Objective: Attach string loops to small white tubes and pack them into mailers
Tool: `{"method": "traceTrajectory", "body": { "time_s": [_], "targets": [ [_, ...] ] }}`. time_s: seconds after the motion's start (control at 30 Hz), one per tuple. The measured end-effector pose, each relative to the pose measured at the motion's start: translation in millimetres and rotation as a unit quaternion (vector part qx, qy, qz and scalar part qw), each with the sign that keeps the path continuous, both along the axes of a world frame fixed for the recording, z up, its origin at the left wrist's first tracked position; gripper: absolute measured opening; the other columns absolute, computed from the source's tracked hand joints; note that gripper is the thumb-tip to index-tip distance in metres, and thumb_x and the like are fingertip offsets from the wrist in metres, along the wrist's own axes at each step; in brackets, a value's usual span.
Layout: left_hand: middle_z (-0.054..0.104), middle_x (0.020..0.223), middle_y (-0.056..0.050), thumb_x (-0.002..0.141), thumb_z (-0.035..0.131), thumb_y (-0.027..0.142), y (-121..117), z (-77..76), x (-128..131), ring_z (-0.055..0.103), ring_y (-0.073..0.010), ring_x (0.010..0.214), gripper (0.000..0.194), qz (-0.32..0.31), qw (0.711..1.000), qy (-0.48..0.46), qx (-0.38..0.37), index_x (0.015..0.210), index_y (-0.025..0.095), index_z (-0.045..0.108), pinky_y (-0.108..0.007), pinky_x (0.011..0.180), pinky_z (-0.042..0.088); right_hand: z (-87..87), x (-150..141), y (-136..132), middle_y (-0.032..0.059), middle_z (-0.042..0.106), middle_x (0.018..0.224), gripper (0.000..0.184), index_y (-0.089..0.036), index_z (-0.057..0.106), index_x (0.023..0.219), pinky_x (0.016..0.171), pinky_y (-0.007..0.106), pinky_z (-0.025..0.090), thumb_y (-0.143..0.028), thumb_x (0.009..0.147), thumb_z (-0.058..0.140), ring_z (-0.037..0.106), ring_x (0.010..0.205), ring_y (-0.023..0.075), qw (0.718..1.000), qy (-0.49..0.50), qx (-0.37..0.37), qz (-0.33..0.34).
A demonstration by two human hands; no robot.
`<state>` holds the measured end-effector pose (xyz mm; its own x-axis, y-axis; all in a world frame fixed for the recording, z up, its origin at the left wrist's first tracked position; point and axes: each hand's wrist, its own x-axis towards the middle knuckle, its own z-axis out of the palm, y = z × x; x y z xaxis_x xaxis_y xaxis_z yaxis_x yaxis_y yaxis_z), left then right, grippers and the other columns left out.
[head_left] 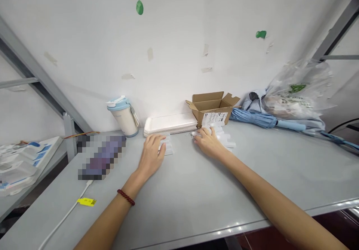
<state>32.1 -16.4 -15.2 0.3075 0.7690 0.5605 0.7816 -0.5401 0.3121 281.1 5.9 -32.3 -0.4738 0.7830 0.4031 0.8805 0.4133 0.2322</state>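
My left hand (153,151) lies palm down on the grey table, its fingers stretched forward and the thumb apart. Partly under its fingers is a flat clear plastic bag (169,148). On the other side, my right hand (207,142) has its fingers bent down at a loose pile of small clear plastic bags (228,141). A bit of clear plastic shows at those fingertips, which look closed on it, though the hand hides part of the grip. Just behind the right hand stands an open brown cardboard box (209,109) with a white label; what it holds is hidden.
A stack of white flat trays or cartons (171,124) lies against the wall. Left of it stand a cream and blue cup (123,117) and a blurred phone-like device (103,158) with a white cable (66,216). A blue umbrella (255,118) and a plastic carrier bag (297,93) lie right.
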Motion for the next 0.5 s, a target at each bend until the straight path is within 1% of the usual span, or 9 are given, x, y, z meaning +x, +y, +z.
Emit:
{"method": "traceTrajectory", "body": {
  "time_s": [0.07,0.13,0.23,0.3,0.37,0.43,0.5],
  "targets": [
    [0.056,0.109,-0.009,0.086,0.044,0.027,-1,0.6,-1,0.045,-0.0248,0.108,0.026,-0.007,1.0,0.02,-0.006,0.107,0.019,0.056,-0.043,0.092,0.04,1.1,1,0,0.0183,0.056,0.108,0.027,-0.014,0.061,0.105,0.093,0.055,0.026,-0.016,0.089,0.039,0.046,0.103,0.0289,1.0,0.011,0.008,0.002],
    [0.053,0.114,-0.009,0.084,0.048,0.027,-3,-0.1,-1,0.042,-0.0264,0.111,0.028,-0.031,0.997,0.069,-0.013,0.109,0.021,0.057,-0.044,0.091,0.04,3.2,2,0,0.0175,0.054,0.109,0.031,-0.015,0.059,0.105,0.093,0.052,0.026,-0.007,0.086,0.036,0.047,0.102,0.0273,0.999,0.03,0.009,0.004],
    [0.05,0.121,-0.008,0.084,0.048,0.023,-4,-3.2,1,0.037,-0.0278,0.116,0.026,-0.061,0.991,0.122,-0.01,0.108,0.023,0.059,-0.046,0.093,0.037,8.5,0,-4,0.0143,0.055,0.108,0.041,-0.017,0.058,0.102,0.093,0.048,0.025,0.003,0.079,0.032,0.049,0.099,0.0232,0.997,0.079,0.002,0.016],
    [0.051,0.12,-0.008,0.085,0.047,0.022,-4,-5.2,1,0.036,-0.0283,0.116,0.024,-0.065,0.989,0.134,-0.011,0.104,0.022,0.061,-0.047,0.094,0.037,12.5,-2,-8,0.0118,0.057,0.104,0.04,-0.019,0.057,0.098,0.09,0.044,0.028,0.004,0.079,0.031,0.05,0.096,0.0207,0.991,0.127,-0.006,0.036],
    [0.053,0.119,-0.008,0.085,0.047,0.023,-3,-6.2,0,0.036,-0.0287,0.115,0.023,-0.065,0.988,0.138,-0.015,0.103,0.021,0.061,-0.047,0.092,0.038,16.0,-5,-11,0.0098,0.058,0.101,0.035,-0.019,0.057,0.094,0.086,0.039,0.03,0.001,0.082,0.03,0.052,0.092,0.0187,0.982,0.179,-0.02,0.057],
    [0.054,0.119,-0.008,0.085,0.047,0.023,-3,-6.3,-1,0.037,-0.0291,0.115,0.024,-0.066,0.989,0.135,-0.015,0.104,0.02,0.06,-0.047,0.092,0.038,18.4,-8,-15,0.0087,0.059,0.099,0.03,-0.019,0.056,0.092,0.083,0.036,0.032,-0.003,0.086,0.031,0.053,0.09,0.0179,0.972,0.221,-0.036,0.074],
    [0.054,0.121,-0.007,0.084,0.048,0.023,-2,-5.9,-1,0.037,-0.0293,0.115,0.026,-0.074,0.988,0.134,-0.013,0.108,0.021,0.059,-0.047,0.092,0.038,19.6,-10,-17,0.0082,0.06,0.098,0.027,-0.019,0.056,0.09,0.082,0.035,0.031,-0.006,0.088,0.032,0.054,0.091,0.0179,0.965,0.245,-0.044,0.084]
  ]
}}
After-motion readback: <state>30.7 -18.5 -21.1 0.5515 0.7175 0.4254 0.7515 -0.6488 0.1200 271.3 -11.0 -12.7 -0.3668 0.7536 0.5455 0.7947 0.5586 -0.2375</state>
